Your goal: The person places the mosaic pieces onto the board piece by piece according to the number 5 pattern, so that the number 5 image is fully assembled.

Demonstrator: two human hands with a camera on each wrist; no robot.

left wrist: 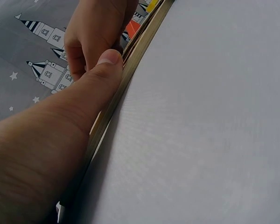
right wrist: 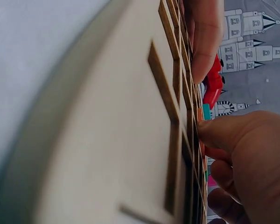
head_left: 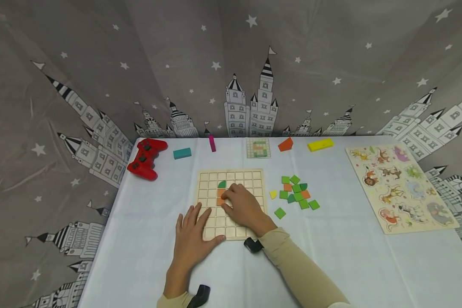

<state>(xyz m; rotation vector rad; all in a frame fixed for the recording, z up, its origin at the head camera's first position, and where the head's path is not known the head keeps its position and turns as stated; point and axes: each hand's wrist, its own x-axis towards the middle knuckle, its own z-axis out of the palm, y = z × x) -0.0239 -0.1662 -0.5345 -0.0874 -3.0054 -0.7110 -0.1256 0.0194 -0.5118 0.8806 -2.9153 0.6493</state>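
A wooden grid board lies in the middle of the white table. On it a green quarter-round tile sits above an orange square tile, with another orange square tile just below. My right hand pinches at this lower tile with thumb and curled fingers; in the right wrist view the thumb meets orange at the board's surface. My left hand rests with spread fingers on the board's lower left part. Its thumb lies along the near edge in the left wrist view.
Right of the board lie several loose green tiles, some orange ones and a yellow piece. A pattern card, teal block, magenta block, orange block, yellow block, red game controller and animal puzzle surround it.
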